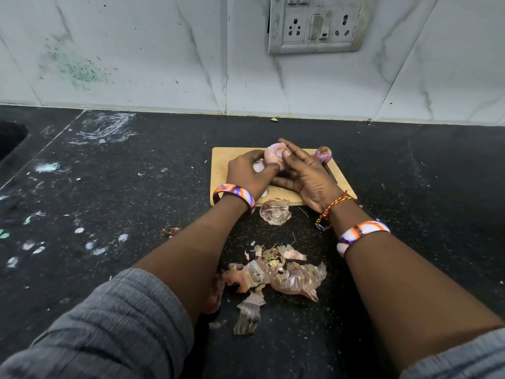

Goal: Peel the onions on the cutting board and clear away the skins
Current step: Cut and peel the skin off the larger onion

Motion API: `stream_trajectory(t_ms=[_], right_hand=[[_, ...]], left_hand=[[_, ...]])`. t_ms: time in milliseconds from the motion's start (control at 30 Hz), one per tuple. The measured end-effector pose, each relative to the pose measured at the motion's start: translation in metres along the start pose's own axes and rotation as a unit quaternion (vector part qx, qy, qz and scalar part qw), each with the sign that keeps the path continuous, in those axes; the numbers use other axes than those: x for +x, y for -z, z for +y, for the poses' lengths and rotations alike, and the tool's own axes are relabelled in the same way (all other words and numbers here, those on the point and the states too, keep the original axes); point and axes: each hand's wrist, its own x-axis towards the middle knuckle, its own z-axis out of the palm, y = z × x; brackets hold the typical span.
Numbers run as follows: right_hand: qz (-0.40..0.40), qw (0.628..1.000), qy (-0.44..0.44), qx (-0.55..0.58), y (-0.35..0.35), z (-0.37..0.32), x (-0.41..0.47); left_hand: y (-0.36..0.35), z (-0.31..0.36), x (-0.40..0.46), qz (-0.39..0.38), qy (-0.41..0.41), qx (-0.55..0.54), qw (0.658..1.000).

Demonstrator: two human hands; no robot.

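Note:
A pale pink onion (274,157) is held above the wooden cutting board (218,170) between both hands. My left hand (250,173) grips its left side with curled fingers. My right hand (303,176) pinches its right side, thumb on the onion and the other fingers stretched out. A second, purple onion (323,154) sits on the board's far right corner. Another pale onion piece (258,166) shows under my left hand, mostly hidden. Loose skins lie off the board: one curled skin (274,213) at its near edge and a pile of skins (278,274) between my forearms.
The board lies on a black stone counter (136,201) flecked with white smears. A tiled wall with a socket panel (317,23) rises behind it. A dark sink edge (11,138) shows at far left. A small skin scrap (172,231) lies left of my left forearm.

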Motion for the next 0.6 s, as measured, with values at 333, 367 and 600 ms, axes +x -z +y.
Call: stream_trajectory(t_ms=[333,367,600], right_hand=[[-0.015,0.999,0.03,-0.033,0.0024,0.0035,-0.0006],[-0.018,0.999,0.028,-0.029,0.0027,0.0035,-0.0011],[0.009,0.998,0.045,-0.034,0.0008,0.0039,-0.0029]], left_hand=[[0.0036,-0.0031,0.0044,-0.014,-0.001,0.015,1.0],[0.0036,-0.0036,0.0048,-0.017,0.0,0.011,1.0],[0.002,0.0013,0.0001,-0.037,-0.015,0.006,0.999]])
